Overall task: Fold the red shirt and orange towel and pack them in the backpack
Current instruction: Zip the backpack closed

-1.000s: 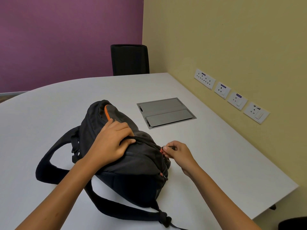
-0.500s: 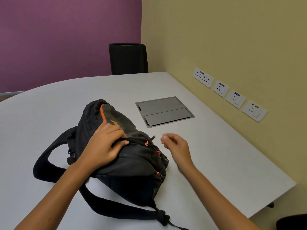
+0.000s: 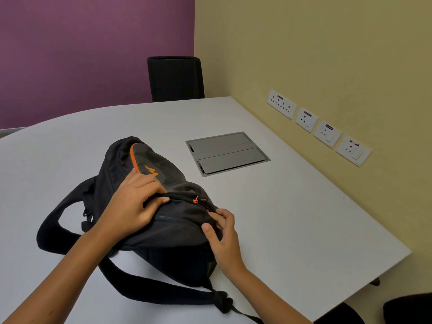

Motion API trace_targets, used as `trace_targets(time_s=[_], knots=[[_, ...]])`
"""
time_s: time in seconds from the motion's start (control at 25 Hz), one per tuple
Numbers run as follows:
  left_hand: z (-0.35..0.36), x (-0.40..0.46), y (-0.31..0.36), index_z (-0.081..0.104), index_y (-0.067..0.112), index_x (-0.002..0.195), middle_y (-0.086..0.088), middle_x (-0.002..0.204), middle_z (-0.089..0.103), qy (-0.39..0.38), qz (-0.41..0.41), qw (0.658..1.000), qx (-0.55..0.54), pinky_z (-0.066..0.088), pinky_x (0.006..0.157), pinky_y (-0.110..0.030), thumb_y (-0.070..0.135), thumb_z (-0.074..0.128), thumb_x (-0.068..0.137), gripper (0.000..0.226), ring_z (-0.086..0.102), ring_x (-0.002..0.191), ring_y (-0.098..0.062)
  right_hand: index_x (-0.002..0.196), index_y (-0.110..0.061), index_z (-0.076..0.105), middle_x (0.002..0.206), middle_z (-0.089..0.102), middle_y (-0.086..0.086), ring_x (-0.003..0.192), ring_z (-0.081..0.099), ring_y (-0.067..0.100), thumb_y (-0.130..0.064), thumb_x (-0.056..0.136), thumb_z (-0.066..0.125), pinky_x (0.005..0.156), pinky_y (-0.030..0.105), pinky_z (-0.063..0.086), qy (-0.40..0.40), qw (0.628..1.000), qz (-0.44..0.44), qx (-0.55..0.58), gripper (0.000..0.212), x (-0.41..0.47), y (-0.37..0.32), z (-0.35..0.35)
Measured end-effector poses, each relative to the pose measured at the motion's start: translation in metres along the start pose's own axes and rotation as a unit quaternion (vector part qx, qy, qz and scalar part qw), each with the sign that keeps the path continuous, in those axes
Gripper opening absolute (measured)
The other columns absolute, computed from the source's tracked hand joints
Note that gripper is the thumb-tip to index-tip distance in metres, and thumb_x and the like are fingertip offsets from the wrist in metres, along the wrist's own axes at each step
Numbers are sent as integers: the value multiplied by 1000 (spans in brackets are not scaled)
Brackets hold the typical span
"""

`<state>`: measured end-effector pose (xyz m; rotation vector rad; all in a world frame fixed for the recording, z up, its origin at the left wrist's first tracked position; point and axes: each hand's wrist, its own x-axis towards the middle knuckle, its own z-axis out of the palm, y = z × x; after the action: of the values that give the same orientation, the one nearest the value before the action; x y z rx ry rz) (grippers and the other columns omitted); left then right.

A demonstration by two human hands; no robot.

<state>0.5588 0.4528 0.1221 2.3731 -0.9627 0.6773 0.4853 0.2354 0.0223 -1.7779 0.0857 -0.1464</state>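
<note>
White and curved, the desk (image 3: 268,218) carries a black backpack (image 3: 149,206) lying on its side near the front edge, straps trailing toward the person. No red shirt or orange towel shows anywhere on the desk, so both are likely packed inside already. The left hand (image 3: 133,206) grips a bunch of fabric on top of the backpack; the right hand (image 3: 222,230) has fingers curled at the zipper end, apparently pinching a pull. Only closing seems left.
</note>
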Motion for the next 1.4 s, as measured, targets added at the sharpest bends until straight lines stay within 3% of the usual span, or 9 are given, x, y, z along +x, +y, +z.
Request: trace_targets(time_s=[0.16,0.32,0.44,0.68,0.88,1.04,1.16,1.28,1.4], knots=[[0,0,0,64,14,76,9,75,54,-5,2,1000,2,36,79,-28,33,56,87,23,43,73,-13,119,-51,38,126,50,-22,122,47,6,-73,78,48,103,30,43,-54,997,-12,-45,47,10,-6,-1],[1,0,0,64,14,77,10,75,53,-2,-2,1000,3,37,80,-28,34,56,87,23,42,74,-12,102,-31,57,99,64,-12,98,59,8,-47,90,55,86,22,51,5,997,63,47,20,19,-36,-5],[1,0,1,63,15,76,11,75,52,3,-2,1000,4,35,81,-26,34,56,87,23,41,74,-10,91,-19,67,81,66,-8,79,58,8,-51,86,57,74,22,49,44,986,138,83,34,30,-59,-3],[1,2,1,62,15,75,10,74,52,4,8,1000,7,38,79,-30,32,56,88,22,40,73,-8,91,-7,72,70,60,2,53,43,9,-37,75,78,42,16,37,12,961,261,86,35,52,-88,-7],[2,1,0,62,15,75,9,74,53,1,12,1000,6,40,79,-33,32,56,88,22,45,72,-11,89,1,70,73,64,8,50,50,8,-11,75,77,47,16,45,9,941,298,159,20,57,-92,-6],[1,0,1,62,15,75,9,74,53,1,10,1000,12,40,80,-32,33,56,88,23,46,73,-12,82,-8,66,63,57,0,50,48,7,-31,74,80,49,16,46,-47,952,291,81,28,57,-93,-9],[2,0,1,63,16,76,10,74,53,1,11,1000,12,39,81,-31,33,56,88,23,45,73,-10,82,-5,67,64,60,3,51,54,7,-21,77,78,51,15,49,-61,951,286,105,19,60,-94,-12],[1,1,1,64,15,77,9,75,54,3,11,1000,10,37,81,-28,33,56,88,22,43,74,-9,80,0,67,78,66,10,71,67,15,0,76,73,62,19,57,-52,950,263,158,7,61,-98,-17],[1,1,1,64,15,77,9,75,54,7,13,1000,12,36,81,-28,33,56,88,22,43,73,-9,76,-4,70,90,69,11,86,69,22,7,74,71,73,27,59,-37,973,198,115,11,61,-99,-26]])
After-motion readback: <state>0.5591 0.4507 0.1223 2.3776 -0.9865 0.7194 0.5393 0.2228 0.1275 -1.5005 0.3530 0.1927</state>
